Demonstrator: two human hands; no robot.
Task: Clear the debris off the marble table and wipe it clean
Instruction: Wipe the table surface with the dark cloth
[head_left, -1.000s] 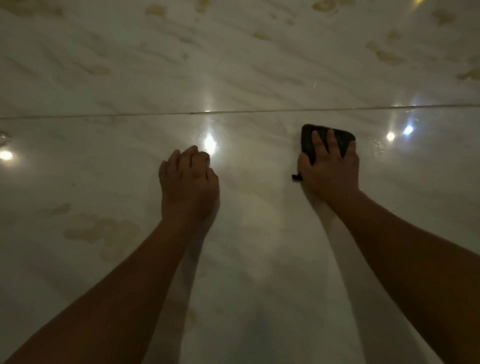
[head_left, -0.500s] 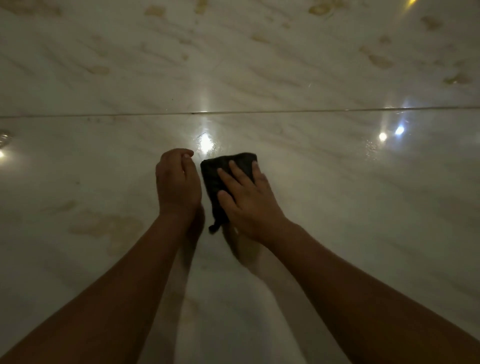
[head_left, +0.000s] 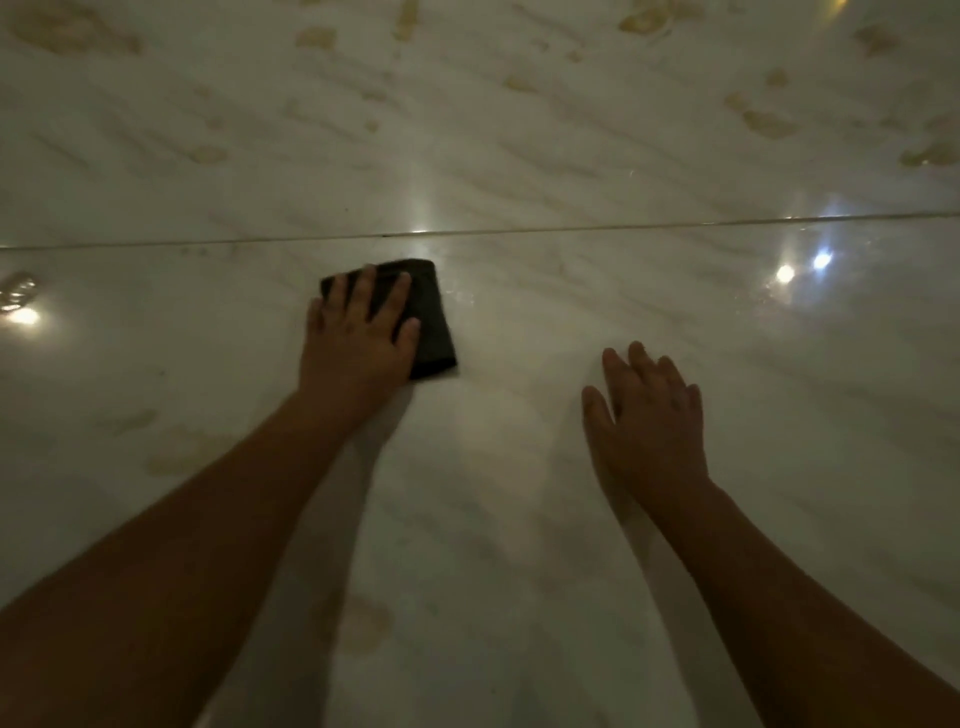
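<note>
The pale marble table (head_left: 519, 166) fills the whole view. A folded black cloth (head_left: 434, 332) lies flat on it just below the seam. My left hand (head_left: 358, 338) presses down on the cloth with its fingers spread, covering the cloth's left half. My right hand (head_left: 649, 415) rests flat on the bare marble to the right of the cloth, fingers apart, holding nothing. Brownish blotches (head_left: 769, 124) dot the far half of the table.
A thin seam (head_left: 623, 224) runs across the table from left to right. More brownish patches lie near my left forearm (head_left: 176, 452) and between my arms (head_left: 363, 629). Bright lamp reflections (head_left: 784, 274) glint at the right, and a shiny wet-looking spot (head_left: 18, 291) at the left edge.
The cloth slid left under my right hand and passed to my left hand. My right hand let go and moved right onto the bare marble.
</note>
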